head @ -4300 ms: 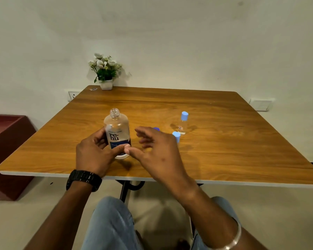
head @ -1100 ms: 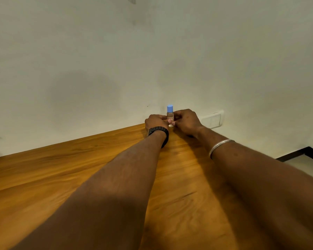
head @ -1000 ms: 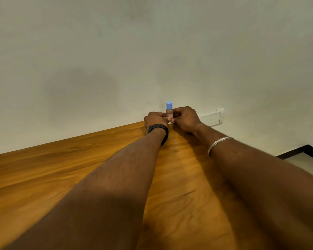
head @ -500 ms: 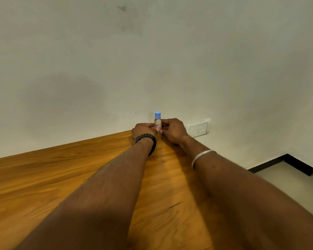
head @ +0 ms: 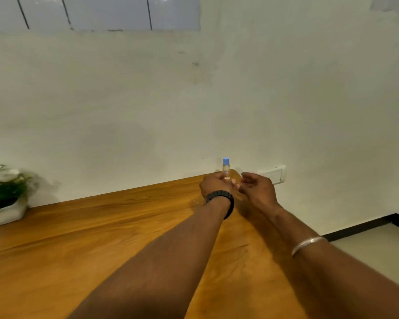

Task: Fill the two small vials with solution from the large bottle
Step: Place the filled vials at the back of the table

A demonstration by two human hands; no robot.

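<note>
A pale plaster wall (head: 148,100) fills most of our view, with the wooden tabletop (head: 101,226) running to a far corner where our arms are stretched out. Half a second ago both hands were closed around the small vial; now our right hand (head: 257,192) has come off it and hangs just beside, its fingers (head: 248,176) loosely spread and holding nothing, while our left hand (head: 214,184) still pinches the vial (head: 226,168) low on its body, upright, blue cap (head: 226,160) on. We read this as the vial being either set down or taken over by one hand; capped as it is, we cannot tell from here how full it is, and neither the large bottle nor the second vial is in view. The vial stands very near the tabletop's far corner, with the edge and a wall switch plate (head: 273,174) just behind it and the drop to the floor (head: 378,245) on our right, so any nudge outward risks a fall. Open room lies toward us and to our left, a long bare stretch of wood before the potted flowers (head: 5,192) near the wall.
</note>
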